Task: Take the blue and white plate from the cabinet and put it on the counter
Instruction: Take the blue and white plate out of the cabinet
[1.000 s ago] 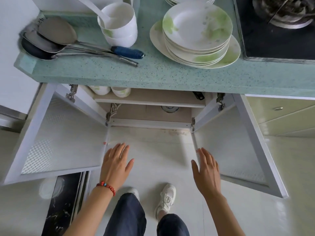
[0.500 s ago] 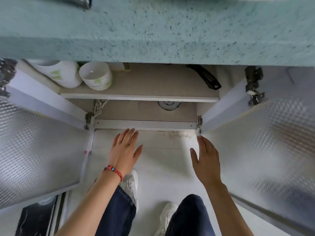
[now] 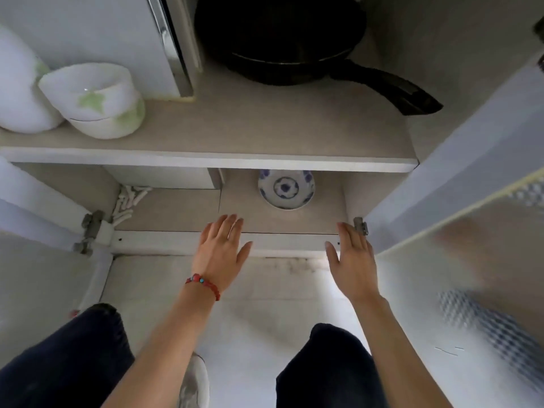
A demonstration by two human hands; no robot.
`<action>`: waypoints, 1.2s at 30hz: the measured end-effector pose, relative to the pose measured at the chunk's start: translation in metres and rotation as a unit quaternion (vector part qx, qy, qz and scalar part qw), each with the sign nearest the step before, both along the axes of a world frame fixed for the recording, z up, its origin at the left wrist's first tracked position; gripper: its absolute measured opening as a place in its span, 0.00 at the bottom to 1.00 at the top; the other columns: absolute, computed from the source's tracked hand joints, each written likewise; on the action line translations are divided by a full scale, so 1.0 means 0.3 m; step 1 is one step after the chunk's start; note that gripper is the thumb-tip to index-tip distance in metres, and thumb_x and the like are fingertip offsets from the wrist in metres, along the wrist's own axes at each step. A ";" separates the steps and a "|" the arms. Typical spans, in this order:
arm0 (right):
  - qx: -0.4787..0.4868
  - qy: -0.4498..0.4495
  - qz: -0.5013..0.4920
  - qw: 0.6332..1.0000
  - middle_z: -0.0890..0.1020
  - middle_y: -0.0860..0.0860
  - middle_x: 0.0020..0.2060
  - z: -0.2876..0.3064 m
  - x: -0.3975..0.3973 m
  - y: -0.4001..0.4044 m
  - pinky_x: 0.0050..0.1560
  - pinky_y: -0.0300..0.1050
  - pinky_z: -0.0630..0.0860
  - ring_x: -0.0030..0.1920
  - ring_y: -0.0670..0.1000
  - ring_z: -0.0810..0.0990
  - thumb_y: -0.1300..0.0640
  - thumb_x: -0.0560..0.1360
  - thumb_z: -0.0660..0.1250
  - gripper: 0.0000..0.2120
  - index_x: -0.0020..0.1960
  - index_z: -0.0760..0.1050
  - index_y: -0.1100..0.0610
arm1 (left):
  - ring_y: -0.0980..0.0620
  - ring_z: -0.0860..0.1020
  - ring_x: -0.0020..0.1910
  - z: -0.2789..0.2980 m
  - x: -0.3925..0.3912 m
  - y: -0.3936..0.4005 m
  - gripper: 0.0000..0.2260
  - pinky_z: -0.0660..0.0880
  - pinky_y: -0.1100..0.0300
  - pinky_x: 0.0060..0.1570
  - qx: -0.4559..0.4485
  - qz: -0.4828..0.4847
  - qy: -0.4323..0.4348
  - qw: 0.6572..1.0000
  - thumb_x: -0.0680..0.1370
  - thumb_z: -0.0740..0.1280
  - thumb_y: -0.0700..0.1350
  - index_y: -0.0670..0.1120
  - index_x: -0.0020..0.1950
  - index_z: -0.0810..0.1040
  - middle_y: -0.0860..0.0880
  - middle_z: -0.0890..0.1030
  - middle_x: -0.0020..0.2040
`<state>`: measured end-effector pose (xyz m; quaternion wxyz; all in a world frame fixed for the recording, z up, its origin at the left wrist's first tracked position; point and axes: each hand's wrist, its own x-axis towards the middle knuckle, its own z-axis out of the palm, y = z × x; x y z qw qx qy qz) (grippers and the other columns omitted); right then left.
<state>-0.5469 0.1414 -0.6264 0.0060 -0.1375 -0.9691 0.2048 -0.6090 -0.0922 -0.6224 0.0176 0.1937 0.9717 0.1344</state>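
Observation:
The blue and white plate (image 3: 286, 189) lies flat on the bottom floor of the open cabinet, its far part hidden under the upper shelf (image 3: 206, 161). My left hand (image 3: 220, 251), with a red bead bracelet at the wrist, hovers open at the cabinet's front edge, just short of the plate and to its left. My right hand (image 3: 351, 260) is open too, by the right door hinge, in front of and to the right of the plate. Neither hand touches the plate. The counter is out of view.
On the upper shelf stand white bowls with green leaf print (image 3: 97, 101) at the left and a black frying pan (image 3: 282, 39) at the back, its handle pointing right. Both cabinet doors (image 3: 471, 260) stand open on either side. My knees are on the floor below.
The view has dropped lower and closer into the cabinet, so the counter is gone and the plate shows fully. Both hands have moved forward to the cabinet's front edge.

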 end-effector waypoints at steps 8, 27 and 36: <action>0.007 0.039 0.016 0.999 0.71 0.61 0.66 -0.172 -0.194 0.055 0.65 0.55 0.65 0.65 0.61 0.69 0.56 0.77 0.60 0.21 0.67 0.64 0.64 | 0.38 0.67 0.67 -0.165 -0.168 0.058 0.21 0.61 0.43 0.66 0.009 -0.010 0.028 1.000 0.77 0.62 0.48 0.37 0.66 0.67 0.37 0.71 0.67; -0.186 0.080 -0.074 0.977 0.80 0.60 0.55 -0.586 -0.596 0.195 0.55 0.54 0.75 0.56 0.60 0.77 0.60 0.75 0.61 0.11 0.56 0.74 0.57 | 0.37 0.73 0.59 -0.588 -0.526 0.250 0.16 0.70 0.50 0.58 0.276 0.118 -0.029 0.953 0.76 0.64 0.42 0.36 0.60 0.72 0.35 0.77 0.59; -0.266 0.117 -0.172 0.941 0.83 0.61 0.47 -0.679 -0.731 0.206 0.48 0.43 0.72 0.44 0.54 0.79 0.62 0.73 0.66 0.09 0.52 0.79 0.62 | 0.49 0.79 0.42 -0.695 -0.627 0.280 0.07 0.70 0.67 0.40 0.398 0.204 -0.125 0.886 0.74 0.65 0.38 0.41 0.49 0.80 0.40 0.84 0.45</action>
